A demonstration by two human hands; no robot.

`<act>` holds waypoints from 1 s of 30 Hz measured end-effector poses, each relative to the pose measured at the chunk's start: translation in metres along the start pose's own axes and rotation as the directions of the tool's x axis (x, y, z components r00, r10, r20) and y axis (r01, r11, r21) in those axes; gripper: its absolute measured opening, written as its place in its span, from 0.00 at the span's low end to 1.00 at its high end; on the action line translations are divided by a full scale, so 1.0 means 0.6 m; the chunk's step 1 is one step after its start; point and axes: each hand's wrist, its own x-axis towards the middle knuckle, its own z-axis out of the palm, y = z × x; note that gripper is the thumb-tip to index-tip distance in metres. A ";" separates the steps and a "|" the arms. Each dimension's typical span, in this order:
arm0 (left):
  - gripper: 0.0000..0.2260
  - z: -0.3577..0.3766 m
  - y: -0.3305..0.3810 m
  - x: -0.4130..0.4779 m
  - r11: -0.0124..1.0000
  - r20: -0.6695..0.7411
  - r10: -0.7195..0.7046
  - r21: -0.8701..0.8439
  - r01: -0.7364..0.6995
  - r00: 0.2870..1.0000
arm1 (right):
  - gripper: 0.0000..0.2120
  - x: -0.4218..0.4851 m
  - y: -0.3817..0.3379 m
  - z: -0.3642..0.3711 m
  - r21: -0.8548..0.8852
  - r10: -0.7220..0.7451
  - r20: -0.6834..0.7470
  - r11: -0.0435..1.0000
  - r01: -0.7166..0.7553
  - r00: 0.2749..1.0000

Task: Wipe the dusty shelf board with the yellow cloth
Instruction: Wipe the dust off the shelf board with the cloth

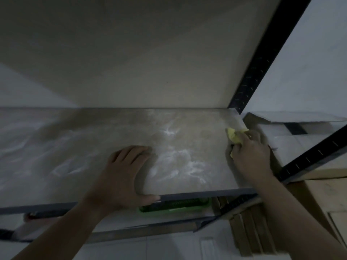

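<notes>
Fingers (242,147) of the right hand (249,154) are clamped on the bunched yellow cloth (234,136), which sits at the right end of the dusty shelf board (178,147). The left hand (124,177) lies flat on that board with fingers spread, its thumb hooked over the front edge.

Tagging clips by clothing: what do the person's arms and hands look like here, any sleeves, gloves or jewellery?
Both forearms are bare, with no sleeves in view. The left hand and right hand have no gloves. No watch, ring or bracelet shows, though the picture is dim.
</notes>
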 end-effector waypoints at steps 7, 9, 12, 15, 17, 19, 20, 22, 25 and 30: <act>0.52 0.001 0.000 0.001 1.000 -0.014 0.012 0.006 -0.012 1.000 | 0.22 -0.125 -0.141 0.011 0.124 -0.239 0.026 0.964 0.234 0.971; 0.52 0.002 -0.001 0.000 1.000 -0.007 0.019 0.015 -0.019 1.000 | 0.20 -0.137 -0.172 0.017 0.229 -0.327 0.045 0.923 0.309 0.944; 0.51 0.007 -0.001 -0.002 0.999 -0.011 0.026 0.025 -0.025 1.000 | 0.19 -0.101 -0.126 -0.001 0.409 -0.291 0.025 0.876 0.256 0.956; 0.51 0.008 -0.002 -0.004 0.999 -0.025 0.025 0.025 -0.025 0.999 | 0.18 -0.042 -0.040 -0.024 0.258 -0.062 0.008 0.964 0.057 0.998; 0.52 0.009 -0.003 -0.002 1.000 -0.032 0.023 0.021 -0.022 0.999 | 0.21 -0.015 -0.008 -0.030 0.195 0.105 0.175 0.971 -0.139 0.979; 0.53 0.011 -0.004 -0.003 1.000 -0.033 0.010 0.020 -0.010 0.999 | 0.22 -0.019 -0.008 -0.021 0.112 0.101 0.261 0.985 -0.134 0.960; 0.54 0.013 -0.007 -0.004 1.000 -0.033 0.006 0.014 -0.005 0.999 | 0.22 -0.032 -0.020 -0.015 0.033 0.032 0.223 0.999 -0.040 0.974; 0.53 0.016 -0.009 -0.004 1.000 -0.027 0.011 0.011 -0.010 1.000 | 0.23 -0.074 -0.056 -0.003 -0.013 -0.184 0.125 0.982 0.187 0.975; 0.52 0.018 -0.010 -0.004 1.000 -0.041 0.026 0.016 -0.025 0.999 | 0.23 -0.136 -0.116 -0.001 0.322 -0.487 0.112 0.842 0.432 0.866; 0.51 0.023 -0.010 -0.004 0.999 -0.066 0.035 -0.005 -0.035 0.997 | 0.21 -0.071 -0.055 -0.016 0.444 -0.315 -0.027 0.846 0.294 0.949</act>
